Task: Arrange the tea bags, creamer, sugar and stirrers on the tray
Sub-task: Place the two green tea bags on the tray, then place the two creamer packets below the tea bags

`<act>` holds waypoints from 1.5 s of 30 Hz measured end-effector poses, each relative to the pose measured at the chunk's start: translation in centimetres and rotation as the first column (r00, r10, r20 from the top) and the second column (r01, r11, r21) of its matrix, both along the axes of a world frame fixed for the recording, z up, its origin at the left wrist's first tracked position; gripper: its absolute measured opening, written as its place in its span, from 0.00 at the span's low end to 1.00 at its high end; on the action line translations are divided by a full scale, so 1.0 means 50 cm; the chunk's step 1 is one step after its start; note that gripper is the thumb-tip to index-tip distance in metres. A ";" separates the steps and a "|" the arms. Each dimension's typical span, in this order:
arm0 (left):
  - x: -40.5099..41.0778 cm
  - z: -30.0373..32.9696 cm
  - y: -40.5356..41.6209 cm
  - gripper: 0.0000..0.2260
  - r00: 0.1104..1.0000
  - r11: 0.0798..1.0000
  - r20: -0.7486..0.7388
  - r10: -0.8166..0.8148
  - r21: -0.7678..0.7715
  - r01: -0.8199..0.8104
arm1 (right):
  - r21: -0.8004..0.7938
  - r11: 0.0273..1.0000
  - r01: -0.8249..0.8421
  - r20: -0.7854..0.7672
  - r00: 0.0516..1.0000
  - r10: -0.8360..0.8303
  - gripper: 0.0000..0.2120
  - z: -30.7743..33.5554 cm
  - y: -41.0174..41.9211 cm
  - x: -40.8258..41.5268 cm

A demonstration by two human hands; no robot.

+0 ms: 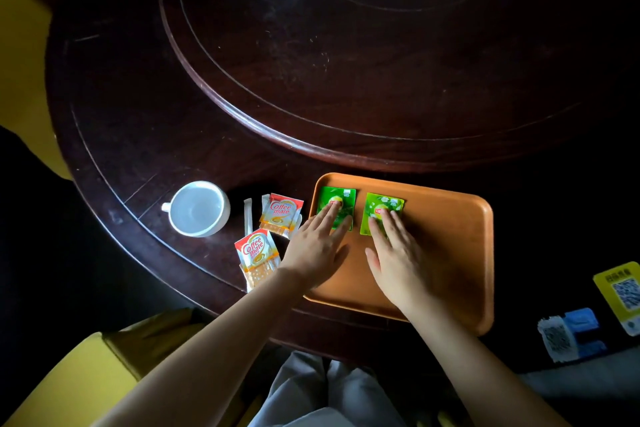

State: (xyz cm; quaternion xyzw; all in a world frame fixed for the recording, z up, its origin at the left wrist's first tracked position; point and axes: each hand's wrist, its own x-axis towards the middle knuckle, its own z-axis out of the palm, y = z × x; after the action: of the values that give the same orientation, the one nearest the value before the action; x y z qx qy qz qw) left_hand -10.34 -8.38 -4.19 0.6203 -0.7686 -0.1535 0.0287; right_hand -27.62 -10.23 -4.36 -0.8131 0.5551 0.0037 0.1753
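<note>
An orange wooden tray (453, 253) lies at the table's near edge. Two green tea bags lie side by side in its far left part: the left tea bag (341, 196) and the right tea bag (388, 204). My left hand (318, 250) rests flat with fingertips pressing on the left tea bag. My right hand (394, 260) lies flat with fingertips on the right one. Left of the tray, on the table, lie two red-and-white creamer sachets, one farther (281, 213) and one nearer (255, 250), and a thin white stick packet (248, 215).
A white empty cup (199, 208) stands left of the sachets. A raised round turntable (346, 62) fills the table's middle beyond the tray. QR-code stickers (620, 291) sit at the right edge. A yellow chair (69, 374) is at the lower left.
</note>
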 end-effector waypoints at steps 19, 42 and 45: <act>-0.008 0.003 -0.036 0.24 1.000 1.000 0.011 0.011 0.026 -0.011 | 0.058 0.998 -0.032 -0.011 0.999 0.033 0.25 0.012 -0.053 -0.029; 0.164 0.048 0.150 0.25 0.923 0.929 -0.146 0.356 -0.048 -0.366 | -0.006 0.937 -0.350 0.079 0.934 0.349 0.22 0.055 -0.056 0.268; 0.168 0.049 0.144 0.22 0.906 0.916 -0.184 0.382 -0.052 -0.397 | -0.019 0.944 -0.330 0.054 0.942 0.331 0.18 0.054 -0.059 0.282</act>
State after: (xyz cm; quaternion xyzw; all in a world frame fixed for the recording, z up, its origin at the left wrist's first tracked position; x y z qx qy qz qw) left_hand -1.92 -1.17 -1.74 0.7441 -0.6300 -0.1630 0.1515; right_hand -13.50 -13.16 -1.69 -0.8953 0.4057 0.0075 0.1839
